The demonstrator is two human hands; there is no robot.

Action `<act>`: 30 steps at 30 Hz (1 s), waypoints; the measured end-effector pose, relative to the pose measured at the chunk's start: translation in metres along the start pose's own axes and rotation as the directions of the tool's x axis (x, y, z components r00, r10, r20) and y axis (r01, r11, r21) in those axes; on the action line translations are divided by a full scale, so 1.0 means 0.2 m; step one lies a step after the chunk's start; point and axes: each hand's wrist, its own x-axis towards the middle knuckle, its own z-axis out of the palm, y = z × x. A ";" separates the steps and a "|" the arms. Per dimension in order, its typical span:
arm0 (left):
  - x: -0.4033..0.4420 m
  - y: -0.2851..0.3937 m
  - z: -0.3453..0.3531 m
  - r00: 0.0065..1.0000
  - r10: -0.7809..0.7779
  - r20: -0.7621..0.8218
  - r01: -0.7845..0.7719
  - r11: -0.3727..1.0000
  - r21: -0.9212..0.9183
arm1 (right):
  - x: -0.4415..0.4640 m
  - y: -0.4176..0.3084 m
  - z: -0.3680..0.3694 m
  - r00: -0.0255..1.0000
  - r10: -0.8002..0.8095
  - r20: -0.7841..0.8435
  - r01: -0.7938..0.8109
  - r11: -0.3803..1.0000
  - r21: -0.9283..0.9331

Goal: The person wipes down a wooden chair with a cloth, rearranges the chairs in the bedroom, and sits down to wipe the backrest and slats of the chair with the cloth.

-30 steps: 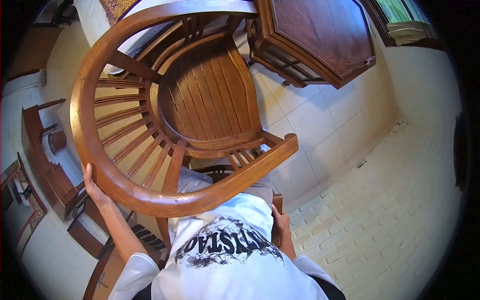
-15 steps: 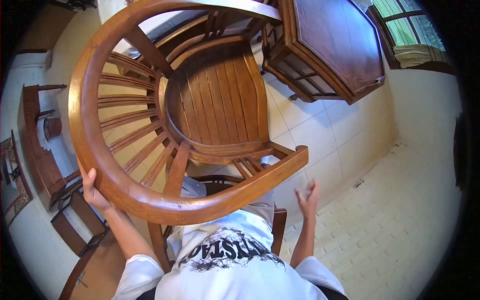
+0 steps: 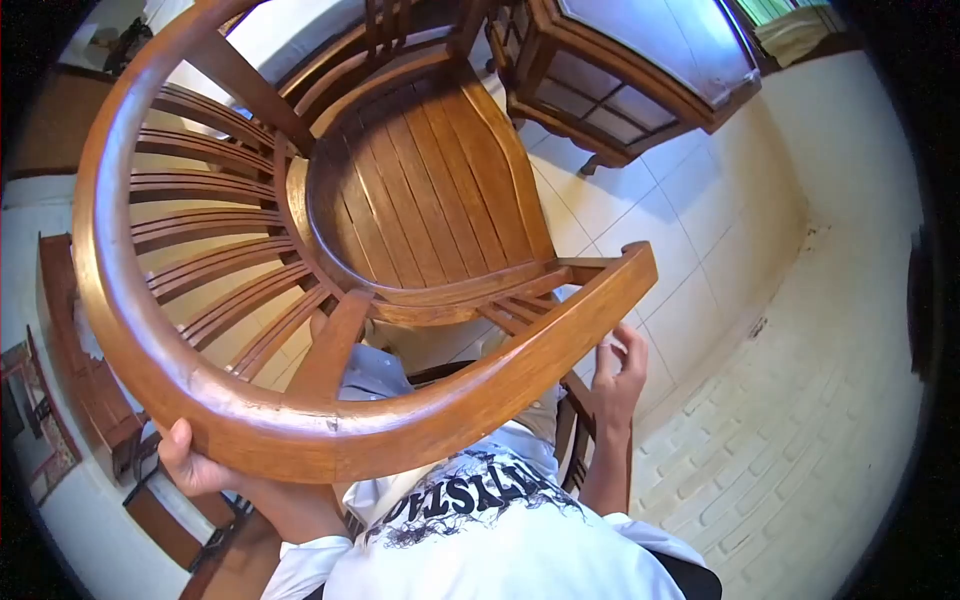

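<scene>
A brown wooden armchair [image 3: 425, 190] with a slatted seat and a wide curved back rail fills the middle, close in front of my body. My left hand [image 3: 195, 468] grips the rail at lower left, thumb up along its outer side and the other fingers hidden beneath. At the near armrest's front end, my right hand [image 3: 620, 378] has its curled fingers against the outer lower edge; part of that grip is hidden. The spindles [image 3: 215, 230] of the back fan out between rail and seat.
A wooden cabinet [image 3: 610, 95] with glass panes stands beyond the chair at upper right. Pale floor tiles [image 3: 660, 225] meet a cream wall [image 3: 840, 300] on the right. Another wooden chair [image 3: 578, 425] is partly visible by my body. Dark wooden furniture [image 3: 165, 520] lies at lower left.
My right hand, open and apart from the chair before, has come up against the armrest. The armchair appears larger and shifted down and left in view; my left hand remains on its rail.
</scene>
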 end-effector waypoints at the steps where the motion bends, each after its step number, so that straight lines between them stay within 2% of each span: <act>1: -0.01 -0.01 0.00 0.999 0.026 -0.026 -0.026 1.000 0.001 | -0.04 0.00 0.05 1.000 0.001 0.021 -0.002 1.000 0.023; 4: -0.05 -0.04 0.02 0.989 0.094 -0.113 -0.093 0.996 0.015 | -0.15 0.04 0.17 0.995 0.007 0.097 -0.015 0.996 0.084; 7: -0.12 -0.13 0.04 0.968 0.167 -0.187 -0.171 0.985 -0.010 | -0.13 0.18 0.28 0.996 -0.056 0.063 0.047 0.990 0.133; 9: -0.15 -0.18 0.05 0.949 0.307 -0.077 -0.302 0.951 0.063 | -0.09 0.26 0.37 1.000 0.009 0.014 -0.014 0.934 0.358; 11: -0.20 -0.21 0.09 0.967 0.256 0.008 -0.256 0.966 -0.024 | -0.04 0.18 0.44 0.971 0.235 0.055 -0.233 0.855 0.464; 12: -0.17 -0.23 0.06 0.962 0.254 -0.101 -0.252 0.967 0.035 | 0.02 0.26 0.53 0.973 0.226 0.039 -0.217 0.852 0.476; 14: -0.19 -0.21 0.08 0.990 0.139 0.029 -0.138 0.990 -0.043 | 0.12 0.49 0.67 0.939 0.314 0.138 -0.337 0.920 0.199; 16: -0.17 -0.21 0.10 0.974 0.213 0.077 -0.220 0.970 0.103 | 0.09 0.46 0.62 0.964 0.244 0.108 -0.263 0.935 0.240; 20: -0.16 -0.20 0.11 0.943 0.303 0.140 -0.321 0.938 0.130 | 0.04 0.39 0.61 0.995 0.101 0.014 -0.100 0.935 0.340; 25: -0.14 -0.19 0.12 0.957 0.275 0.088 -0.284 0.951 0.122 | 0.20 0.45 0.70 0.999 0.037 -0.019 -0.020 0.836 0.549; 28: -0.14 -0.18 0.12 0.964 0.261 0.055 -0.266 0.958 0.109 | 0.46 0.73 0.97 0.981 0.146 -0.125 -0.041 0.796 0.604; 30: -0.15 -0.19 0.08 0.968 0.244 0.058 -0.249 0.960 0.129 | 0.43 0.77 1.03 0.966 0.212 -0.146 -0.076 0.775 0.627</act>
